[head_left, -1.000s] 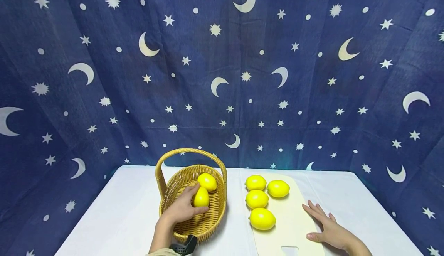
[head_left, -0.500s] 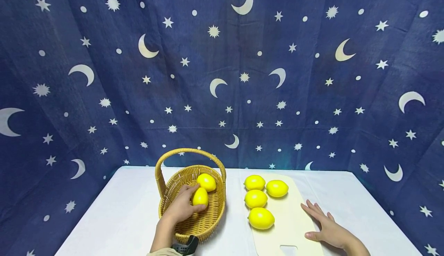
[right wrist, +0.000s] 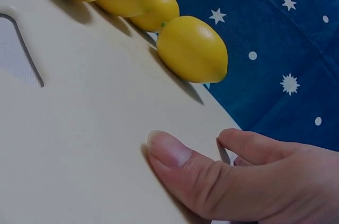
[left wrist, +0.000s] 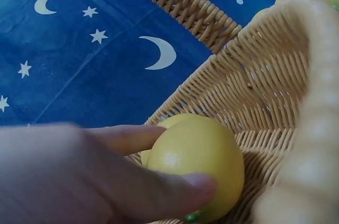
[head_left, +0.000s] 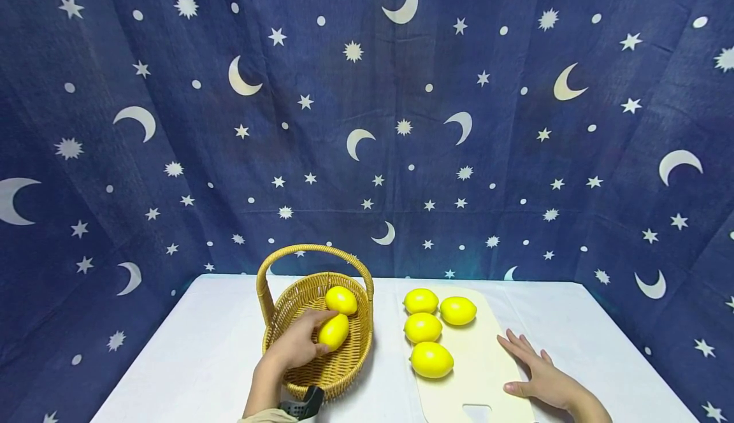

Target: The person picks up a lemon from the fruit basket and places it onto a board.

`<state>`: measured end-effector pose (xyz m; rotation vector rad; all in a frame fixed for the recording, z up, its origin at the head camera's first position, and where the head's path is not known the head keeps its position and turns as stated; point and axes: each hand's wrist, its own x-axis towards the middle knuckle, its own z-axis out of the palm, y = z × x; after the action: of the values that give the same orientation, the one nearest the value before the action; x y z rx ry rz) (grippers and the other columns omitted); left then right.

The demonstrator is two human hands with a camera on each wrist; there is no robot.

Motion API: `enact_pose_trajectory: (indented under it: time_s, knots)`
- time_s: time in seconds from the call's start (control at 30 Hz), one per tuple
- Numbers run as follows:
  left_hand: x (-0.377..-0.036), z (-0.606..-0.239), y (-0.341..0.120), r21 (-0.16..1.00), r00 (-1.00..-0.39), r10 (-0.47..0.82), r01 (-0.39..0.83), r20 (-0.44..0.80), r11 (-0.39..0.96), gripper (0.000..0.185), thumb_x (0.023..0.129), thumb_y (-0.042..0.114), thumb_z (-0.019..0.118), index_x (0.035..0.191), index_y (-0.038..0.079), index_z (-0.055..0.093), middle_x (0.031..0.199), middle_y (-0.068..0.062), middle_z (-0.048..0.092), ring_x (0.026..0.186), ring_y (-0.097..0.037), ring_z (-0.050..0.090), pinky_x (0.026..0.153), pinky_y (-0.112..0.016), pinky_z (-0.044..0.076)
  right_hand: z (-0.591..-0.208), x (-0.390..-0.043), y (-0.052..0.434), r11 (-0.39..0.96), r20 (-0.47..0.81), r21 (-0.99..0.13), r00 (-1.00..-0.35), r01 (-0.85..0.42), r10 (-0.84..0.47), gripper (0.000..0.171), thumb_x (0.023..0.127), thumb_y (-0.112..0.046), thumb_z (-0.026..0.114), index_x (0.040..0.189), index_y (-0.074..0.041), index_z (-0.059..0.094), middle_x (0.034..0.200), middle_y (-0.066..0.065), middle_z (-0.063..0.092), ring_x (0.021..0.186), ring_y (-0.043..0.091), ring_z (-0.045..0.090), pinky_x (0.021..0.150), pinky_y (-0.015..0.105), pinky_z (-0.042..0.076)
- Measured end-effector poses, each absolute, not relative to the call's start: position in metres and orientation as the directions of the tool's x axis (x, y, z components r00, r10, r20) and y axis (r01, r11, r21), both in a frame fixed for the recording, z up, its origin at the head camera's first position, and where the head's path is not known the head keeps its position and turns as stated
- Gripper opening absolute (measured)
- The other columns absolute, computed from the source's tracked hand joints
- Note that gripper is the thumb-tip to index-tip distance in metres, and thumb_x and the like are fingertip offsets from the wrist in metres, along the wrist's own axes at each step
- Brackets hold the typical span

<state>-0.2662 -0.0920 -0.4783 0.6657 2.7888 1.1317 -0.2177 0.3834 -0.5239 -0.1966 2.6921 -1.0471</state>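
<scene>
In the wicker basket point(head_left: 346, 365), my left hand point(head_left: 298, 343) grips a yellow lemon point(head_left: 335, 332) between thumb and fingers. The left wrist view shows the thumb lying across that lemon point(left wrist: 212, 147), a green tip low on it. Just behind it in the basket is a second lemon point(head_left: 341, 300). My right hand point(head_left: 541, 375) rests with spread fingers at the right edge of a cream cutting board point(head_left: 476, 359). Its thumb lies on the board's surface in the right wrist view. Several lemons point(head_left: 432, 360) sit along the board's left side and far end.
The basket's tall arched handle point(head_left: 314, 248) rises over its far side. A rectangular cutout point(head_left: 477, 413) is at the board's near end. Basket and board stand on a white-covered table point(head_left: 189, 359), with a blue star-and-moon cloth point(head_left: 321, 155) hanging behind.
The lemon in my left hand has turned from upright to slanting and shifted slightly right and toward me, the fingers moving with it. My right hand stays in place on the board.
</scene>
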Motion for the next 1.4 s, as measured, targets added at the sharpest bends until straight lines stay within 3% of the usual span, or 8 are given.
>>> enact_pose_trajectory:
  time_s: [0.23,0.37,0.57,0.7,0.9,1.1,1.4]
  knots:
    - [-0.269,-0.480,-0.084,0.667,-0.885,0.445,0.413,0.133,0.621,0.054,0.081,0.020,0.073,0.131,0.007,0.056,0.131,-0.018,0.054,0.118,-0.033,0.051,0.099,-0.055,0.040,-0.523,-0.217,0.383,0.727,-0.179,-0.686,-0.960,-0.036,-0.216,0.091,0.074,-0.032,0.077,0.144,0.003,0.032,0.151,0.035,0.006,0.135,0.059,-0.007,0.097,0.075,-0.017]
    - [-0.269,-0.480,-0.080,0.655,-0.884,0.441,0.427,0.157,0.623,0.049,0.082,0.017,0.072,0.128,0.008,0.059,0.123,-0.012,0.059,0.114,-0.029,0.052,0.098,-0.053,0.041,-0.524,-0.217,0.383,0.726,-0.185,-0.687,-0.959,-0.029,-0.213,0.091,0.073,-0.032,0.077,0.144,0.003,0.032,0.151,0.035,0.005,0.135,0.059,-0.008,0.097,0.075,-0.018]
    - [-0.269,-0.480,-0.080,0.660,-0.906,0.403,0.381,0.128,0.647,0.047,0.083,0.019,0.072,0.128,0.013,0.061,0.116,-0.011,0.057,0.105,-0.023,0.052,0.094,-0.049,0.043,-0.523,-0.217,0.383,0.729,-0.186,-0.684,-0.960,-0.028,-0.211,0.092,0.073,-0.032,0.077,0.144,0.003,0.032,0.151,0.035,0.005,0.135,0.059,-0.008,0.097,0.075,-0.018]
    - [-0.268,-0.481,-0.080,0.666,-0.913,0.383,0.374,0.141,0.645,0.054,0.081,0.020,0.074,0.131,0.008,0.056,0.121,-0.015,0.058,0.110,-0.029,0.054,0.096,-0.051,0.043,-0.523,-0.218,0.383,0.734,-0.196,-0.679,-0.959,-0.018,-0.205,0.093,0.073,-0.034,0.077,0.144,0.003,0.031,0.151,0.034,0.004,0.135,0.058,-0.009,0.097,0.074,-0.019]
    - [-0.271,-0.482,-0.080,0.665,-0.928,0.336,0.355,0.163,0.658,0.048,0.079,0.023,0.077,0.118,0.006,0.057,0.116,-0.010,0.062,0.108,-0.028,0.057,0.092,-0.048,0.046,-0.525,-0.219,0.384,0.736,-0.204,-0.677,-0.959,-0.007,-0.196,0.094,0.073,-0.035,0.077,0.145,0.003,0.030,0.151,0.034,0.004,0.136,0.058,-0.009,0.098,0.074,-0.019]
    - [-0.272,-0.485,-0.079,0.628,-0.907,0.384,0.403,0.175,0.666,0.052,0.078,0.019,0.077,0.126,0.009,0.059,0.122,-0.013,0.060,0.115,-0.032,0.055,0.099,-0.052,0.043,-0.527,-0.219,0.384,0.746,-0.230,-0.665,-0.960,0.034,-0.162,0.096,0.072,-0.038,0.076,0.145,0.002,0.029,0.152,0.033,0.005,0.136,0.056,-0.009,0.099,0.073,-0.019]
    - [-0.273,-0.485,-0.079,0.653,-0.912,0.384,0.378,0.141,0.656,0.055,0.078,0.018,0.077,0.130,0.013,0.058,0.124,-0.012,0.060,0.115,-0.031,0.055,0.098,-0.052,0.044,-0.527,-0.221,0.381,0.763,-0.230,-0.644,-0.964,0.050,-0.131,0.098,0.069,-0.041,0.077,0.145,0.001,0.031,0.152,0.032,0.007,0.138,0.055,-0.006,0.101,0.072,-0.017]
